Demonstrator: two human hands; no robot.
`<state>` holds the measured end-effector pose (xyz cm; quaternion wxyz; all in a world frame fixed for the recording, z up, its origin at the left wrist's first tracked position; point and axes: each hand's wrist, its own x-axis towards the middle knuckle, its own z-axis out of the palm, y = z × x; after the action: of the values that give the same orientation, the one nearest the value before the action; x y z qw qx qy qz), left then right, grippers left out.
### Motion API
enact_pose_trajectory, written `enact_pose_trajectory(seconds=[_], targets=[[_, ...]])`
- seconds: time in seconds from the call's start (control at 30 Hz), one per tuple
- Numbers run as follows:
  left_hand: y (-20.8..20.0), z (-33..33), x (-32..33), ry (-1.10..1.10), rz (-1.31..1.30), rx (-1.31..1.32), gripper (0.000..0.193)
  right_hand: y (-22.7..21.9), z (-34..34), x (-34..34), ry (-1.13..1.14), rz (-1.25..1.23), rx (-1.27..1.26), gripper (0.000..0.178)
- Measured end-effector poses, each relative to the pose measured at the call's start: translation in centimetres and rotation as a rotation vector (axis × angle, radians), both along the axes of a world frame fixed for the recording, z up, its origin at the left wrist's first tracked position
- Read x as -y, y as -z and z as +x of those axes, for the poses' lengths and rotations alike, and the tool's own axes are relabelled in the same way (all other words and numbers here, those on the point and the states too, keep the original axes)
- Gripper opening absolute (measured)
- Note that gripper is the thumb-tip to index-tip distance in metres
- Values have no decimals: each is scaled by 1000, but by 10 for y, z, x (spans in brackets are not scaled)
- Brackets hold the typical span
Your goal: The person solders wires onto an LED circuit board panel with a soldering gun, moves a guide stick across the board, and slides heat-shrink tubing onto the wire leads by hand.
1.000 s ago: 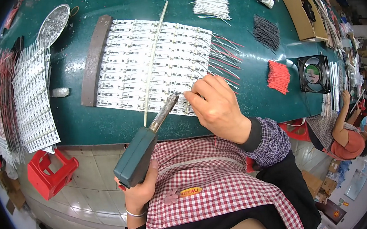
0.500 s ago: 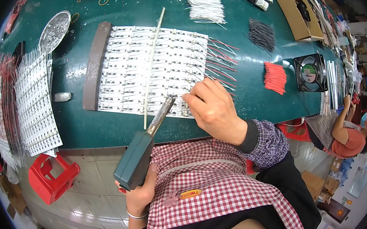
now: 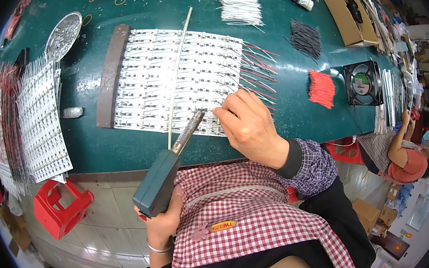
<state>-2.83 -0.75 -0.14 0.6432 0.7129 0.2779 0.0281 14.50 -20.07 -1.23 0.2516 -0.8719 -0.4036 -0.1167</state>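
Observation:
My left hand (image 3: 167, 218) is closed round the dark green body of a soldering gun (image 3: 156, 183). Its metal tip reaches up to the lower edge of a white circuit board panel (image 3: 155, 83), which bears rows of small dark parts and short wires. Just right of the tip, my right hand (image 3: 247, 123) pinches at the board with thumb and fingertips together; whatever lies between them is too small to make out. Red, black and white wires (image 3: 260, 72) stick out from the panel's right edge, partly behind that hand. A thin pale rod (image 3: 179, 60) lies across the panel.
A brown bar (image 3: 112, 79) borders the panel's left side. White wires (image 3: 240, 6), black wires (image 3: 305, 38) and red wires (image 3: 321, 89) lie in bundles, near a fan (image 3: 362, 83) and a cardboard box (image 3: 340, 16). More panels (image 3: 43, 124) and a metal dish (image 3: 64, 36) are left. Another person (image 3: 407, 151) sits right.
Almost nothing differs. The soldering gun's body and my left hand have shifted up very slightly, while its tip and my pinching right hand stay at the same place on the panel.

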Motion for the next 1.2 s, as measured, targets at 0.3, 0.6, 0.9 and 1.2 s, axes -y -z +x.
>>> enact_pose_trajectory(seconds=[0.3, 0.6, 0.9, 1.2], targets=[[-18, 25, -32, -71, 141, 375, 43, -1, 0, 1, -17, 20, 13, 17], [-56, 146, -91, -428, 429, 760, 30, -5, -4, 3, 19, 35, -65, 22], [-33, 185, -110, -490, 401, 606, 18, 2, -1, 12, 73, 147, -123, 20], [-17, 99, -59, -369, -11, 520, 32, -21, 34, 56, 125, 283, -126, 7]])
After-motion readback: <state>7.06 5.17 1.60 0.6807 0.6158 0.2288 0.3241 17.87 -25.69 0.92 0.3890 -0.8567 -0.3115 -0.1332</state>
